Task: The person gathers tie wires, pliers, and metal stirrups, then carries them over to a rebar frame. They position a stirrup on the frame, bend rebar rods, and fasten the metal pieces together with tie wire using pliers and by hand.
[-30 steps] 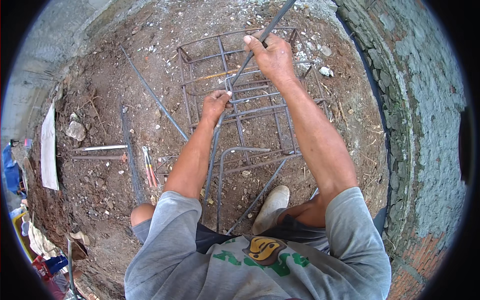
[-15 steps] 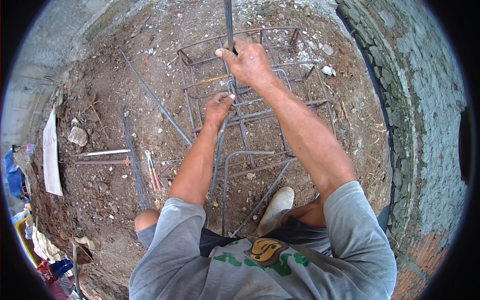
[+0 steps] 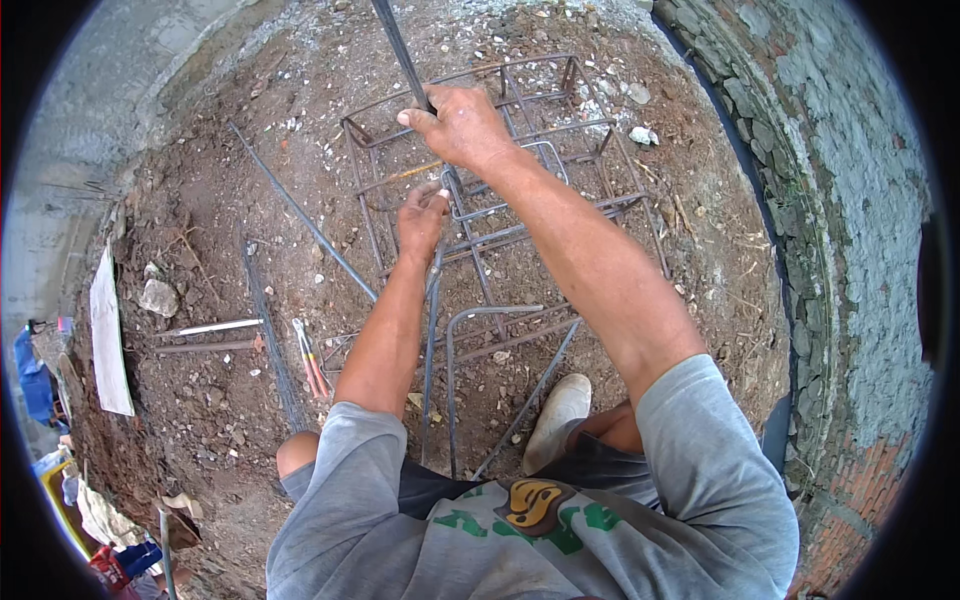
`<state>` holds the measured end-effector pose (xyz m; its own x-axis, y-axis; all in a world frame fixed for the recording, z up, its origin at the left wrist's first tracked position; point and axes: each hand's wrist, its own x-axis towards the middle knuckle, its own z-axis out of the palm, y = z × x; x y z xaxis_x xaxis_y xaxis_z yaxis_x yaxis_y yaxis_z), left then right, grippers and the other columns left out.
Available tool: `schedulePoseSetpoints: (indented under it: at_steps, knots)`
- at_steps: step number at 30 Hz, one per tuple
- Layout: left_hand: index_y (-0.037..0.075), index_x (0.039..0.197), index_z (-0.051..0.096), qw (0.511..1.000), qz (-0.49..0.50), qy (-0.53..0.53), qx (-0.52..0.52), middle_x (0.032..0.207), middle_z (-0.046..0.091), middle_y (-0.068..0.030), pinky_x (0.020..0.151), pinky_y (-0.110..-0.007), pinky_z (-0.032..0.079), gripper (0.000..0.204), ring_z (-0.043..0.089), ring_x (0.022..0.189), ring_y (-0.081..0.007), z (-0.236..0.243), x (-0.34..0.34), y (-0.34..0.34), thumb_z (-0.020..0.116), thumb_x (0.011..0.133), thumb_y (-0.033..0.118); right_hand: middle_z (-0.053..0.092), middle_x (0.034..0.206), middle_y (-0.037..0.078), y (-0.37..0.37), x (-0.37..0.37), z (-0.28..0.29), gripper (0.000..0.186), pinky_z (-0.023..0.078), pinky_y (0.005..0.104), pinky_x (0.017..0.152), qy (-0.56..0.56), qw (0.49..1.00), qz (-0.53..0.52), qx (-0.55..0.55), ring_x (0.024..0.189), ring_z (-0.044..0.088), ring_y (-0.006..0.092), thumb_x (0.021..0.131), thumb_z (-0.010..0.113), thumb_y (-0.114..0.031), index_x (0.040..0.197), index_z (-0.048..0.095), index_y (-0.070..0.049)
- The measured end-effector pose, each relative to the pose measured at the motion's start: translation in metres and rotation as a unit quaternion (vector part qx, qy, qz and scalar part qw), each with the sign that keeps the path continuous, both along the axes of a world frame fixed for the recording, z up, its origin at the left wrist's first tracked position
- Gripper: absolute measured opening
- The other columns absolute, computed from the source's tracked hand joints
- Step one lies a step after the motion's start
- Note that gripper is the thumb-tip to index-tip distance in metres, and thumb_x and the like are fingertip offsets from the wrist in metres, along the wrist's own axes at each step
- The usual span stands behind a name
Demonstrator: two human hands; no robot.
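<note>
My right hand [image 3: 460, 125] is wrapped round a long dark metal bar [image 3: 398, 48], which rises past the top of the view, leaning left. Closer to me, my left hand [image 3: 421, 217] is closed on a grey steel rod [image 3: 433, 318] that runs down toward my feet. Beside my left hand, a bent wire hoop [image 3: 545, 150] lies around the bar's lower end; how they join is partly hidden. Beneath both hands is a rusty rebar frame [image 3: 575, 129] on the soil. A hooked steel rod [image 3: 451, 370] lies between my left forearm and my shoe.
Pliers with red handles [image 3: 312, 365] lie left of my left forearm, near a bundle of thin wire [image 3: 277, 345]. A straight rod [image 3: 300, 212] lies on the dirt farther left, with a pale board [image 3: 110, 335] beyond. A rough wall [image 3: 880, 270] runs along the right.
The dark bar has tilted further left at its top, and my right hand has moved left and slightly toward me with it. My left hand has shifted slightly left in view, still gripping.
</note>
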<state>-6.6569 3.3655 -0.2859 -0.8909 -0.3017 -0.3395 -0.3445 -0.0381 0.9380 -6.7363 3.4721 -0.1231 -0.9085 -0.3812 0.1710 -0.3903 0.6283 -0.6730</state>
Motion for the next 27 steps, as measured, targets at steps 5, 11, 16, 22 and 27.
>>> schedulePoseSetpoints:
  at_steps: [5, 11, 16, 22, 27]
  knots:
    - [-0.002, 0.117, 0.056, 0.997, -0.01, 0.049, -0.06, 0.092, 0.065, -0.0073, 0.067, -0.023, 0.045, 0.037, 0.056, 0.075, -0.0102, -0.018, -0.016, -0.006, 0.062, 0.082, 0.01, 0.066, 0.086, 0.02, 0.0, 0.001, 0.0, 0.042, 0.051, 0.0419, 0.081, -0.005, 0.999, -0.012, -0.03, 0.087, 0.065, 0.0336, 0.084, 0.062, -0.035, 0.111, 0.062, -0.003]
    - [-0.002, 0.111, 0.06, 0.978, -0.021, 0.131, -0.162, 0.091, 0.068, -0.0114, 0.072, -0.028, 0.047, 0.037, 0.061, 0.079, -0.0146, -0.033, -0.022, -0.014, 0.064, 0.081, 0.019, 0.065, 0.083, 0.02, -0.014, 0.008, -0.008, 0.03, 0.051, 0.0454, 0.077, -0.025, 0.997, -0.054, -0.049, 0.083, 0.064, 0.038, 0.084, 0.062, -0.031, 0.094, 0.062, -0.003]
    - [0.005, 0.112, 0.058, 0.933, -0.045, 0.133, -0.332, 0.103, 0.065, -0.0175, 0.082, -0.036, 0.046, 0.046, 0.063, 0.094, -0.0288, 0.015, -0.019, 0.001, 0.068, 0.076, 0.033, 0.065, 0.081, 0.02, -0.015, 0.01, -0.015, 0.028, 0.051, 0.0458, 0.073, 0.014, 0.993, -0.093, -0.077, 0.081, 0.065, 0.0372, 0.085, 0.061, -0.03, 0.093, 0.061, -0.003]
    - [0.008, 0.117, 0.055, 0.908, -0.088, 0.138, -0.385, 0.112, 0.061, -0.0203, 0.087, -0.042, 0.045, 0.051, 0.058, 0.104, -0.0346, 0.021, -0.033, -0.001, 0.066, 0.076, 0.036, 0.065, 0.084, 0.02, -0.017, 0.009, -0.016, 0.028, 0.051, 0.045, 0.076, 0.005, 0.991, -0.099, -0.09, 0.083, 0.065, 0.0365, 0.084, 0.061, -0.028, 0.094, 0.062, -0.002]
    - [0.006, 0.114, 0.056, 0.871, -0.139, 0.034, -0.47, 0.107, 0.062, -0.0224, 0.085, -0.045, 0.046, 0.046, 0.059, 0.099, -0.0386, 0.026, -0.037, -0.002, 0.064, 0.077, 0.033, 0.065, 0.087, 0.02, -0.013, 0.008, -0.009, 0.028, 0.051, 0.0448, 0.078, -0.03, 0.994, -0.067, -0.082, 0.086, 0.064, 0.0372, 0.084, 0.062, -0.029, 0.093, 0.064, -0.003]
